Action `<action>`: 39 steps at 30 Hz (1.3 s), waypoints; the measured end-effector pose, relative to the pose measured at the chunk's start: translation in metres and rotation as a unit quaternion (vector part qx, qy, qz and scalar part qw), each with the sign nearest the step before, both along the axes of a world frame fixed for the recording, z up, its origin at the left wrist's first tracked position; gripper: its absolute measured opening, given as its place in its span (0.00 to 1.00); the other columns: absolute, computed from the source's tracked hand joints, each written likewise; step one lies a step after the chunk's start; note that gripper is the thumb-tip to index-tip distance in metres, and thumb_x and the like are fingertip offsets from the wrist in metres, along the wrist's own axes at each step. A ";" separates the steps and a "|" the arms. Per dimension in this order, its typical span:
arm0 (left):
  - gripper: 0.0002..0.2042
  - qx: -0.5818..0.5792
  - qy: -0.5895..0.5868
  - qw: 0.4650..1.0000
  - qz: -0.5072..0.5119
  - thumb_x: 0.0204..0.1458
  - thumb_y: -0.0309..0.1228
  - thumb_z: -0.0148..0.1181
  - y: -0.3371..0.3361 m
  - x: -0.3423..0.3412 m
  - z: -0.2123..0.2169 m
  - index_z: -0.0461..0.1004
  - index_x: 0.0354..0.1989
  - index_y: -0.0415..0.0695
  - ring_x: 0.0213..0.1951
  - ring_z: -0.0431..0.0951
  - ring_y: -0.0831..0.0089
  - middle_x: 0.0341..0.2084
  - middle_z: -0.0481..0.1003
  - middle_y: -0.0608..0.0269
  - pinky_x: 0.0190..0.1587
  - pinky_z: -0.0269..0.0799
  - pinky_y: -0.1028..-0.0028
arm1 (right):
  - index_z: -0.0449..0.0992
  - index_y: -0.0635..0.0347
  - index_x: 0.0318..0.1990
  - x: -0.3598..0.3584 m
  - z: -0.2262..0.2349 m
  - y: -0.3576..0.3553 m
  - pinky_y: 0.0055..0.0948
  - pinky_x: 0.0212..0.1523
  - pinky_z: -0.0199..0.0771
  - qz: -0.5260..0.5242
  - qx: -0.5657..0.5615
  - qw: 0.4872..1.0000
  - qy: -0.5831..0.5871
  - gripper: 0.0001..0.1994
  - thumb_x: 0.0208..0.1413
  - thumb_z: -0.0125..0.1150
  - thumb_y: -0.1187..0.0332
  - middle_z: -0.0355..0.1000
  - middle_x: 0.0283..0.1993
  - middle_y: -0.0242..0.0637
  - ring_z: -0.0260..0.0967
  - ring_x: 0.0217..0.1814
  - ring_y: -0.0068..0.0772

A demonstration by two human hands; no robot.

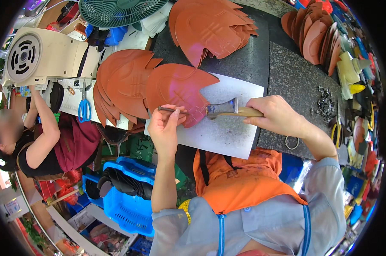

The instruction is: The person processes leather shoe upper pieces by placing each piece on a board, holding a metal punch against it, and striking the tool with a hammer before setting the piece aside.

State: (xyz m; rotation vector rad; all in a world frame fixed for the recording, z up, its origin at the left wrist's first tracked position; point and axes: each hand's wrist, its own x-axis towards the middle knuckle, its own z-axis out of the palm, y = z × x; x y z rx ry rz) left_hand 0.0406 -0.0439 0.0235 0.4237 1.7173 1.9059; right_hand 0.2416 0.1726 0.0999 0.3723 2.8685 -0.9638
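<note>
Dark speckled stone makes up the surface (295,81), crowded with heaps of reddish-brown cut pieces: one stack (212,27) at the top, another (120,83) to the left, a third (316,36) standing on edge at the right. A white cutting board (231,132) lies on it in front of the person. One reddish-brown piece (178,91) rests partly on the board. The right hand (278,115) is closed round the wooden handle of a hammer (231,110), whose metal head hangs just above the board. The left hand (165,126) pinches a thin metal punch (171,111), its tip against the piece's lower edge. Blue scissors (84,109) lie further left.
</note>
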 end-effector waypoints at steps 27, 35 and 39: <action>0.04 0.015 -0.009 1.000 -0.018 0.63 0.20 0.52 0.009 0.004 -0.014 0.70 0.44 0.36 0.38 0.80 0.73 0.38 0.78 0.58 0.44 0.81 0.73 | 0.66 0.61 0.39 -0.037 0.042 -0.011 0.48 0.25 0.68 0.061 0.100 0.988 0.099 0.15 0.58 0.63 0.60 0.71 0.22 0.46 0.71 0.27 0.57; 0.03 -0.006 -0.003 1.000 -0.027 0.61 0.20 0.55 0.016 0.008 -0.007 0.72 0.41 0.36 0.39 0.82 0.72 0.37 0.80 0.55 0.42 0.82 0.74 | 0.68 0.60 0.38 -0.033 0.067 -0.003 0.44 0.24 0.65 0.006 0.079 0.977 0.196 0.14 0.58 0.64 0.61 0.69 0.24 0.46 0.71 0.26 0.54; 0.02 -0.027 0.047 0.998 -0.028 0.61 0.20 0.55 0.013 0.009 -0.007 0.73 0.40 0.35 0.38 0.82 0.71 0.37 0.80 0.54 0.42 0.81 0.74 | 0.71 0.61 0.43 -0.037 0.071 -0.004 0.39 0.23 0.67 -0.035 0.000 0.973 0.229 0.14 0.57 0.65 0.62 0.70 0.24 0.47 0.71 0.24 0.53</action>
